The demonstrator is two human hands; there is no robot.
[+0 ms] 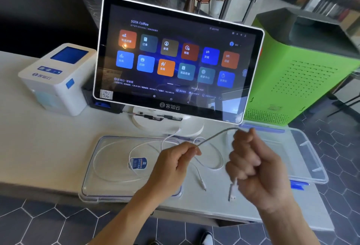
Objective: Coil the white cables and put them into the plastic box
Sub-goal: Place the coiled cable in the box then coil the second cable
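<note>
2 bare forearms reach in from the bottom edge, raised and close together at mid-frame. The left hand (175, 164) is closed, thumb and forefinger pinched tight at its upper right, knuckles turned upward. The right hand (253, 159) is curled into a loose fist, fingers folded toward the palm, its back facing right. The hands sit near each other without touching, wrists angled inward.

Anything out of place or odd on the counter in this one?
Nothing damaged or spilled. Loose white cable sprawls uncoiled over the clear lid, and the plastic box overhangs the counter edge at the right.
</note>
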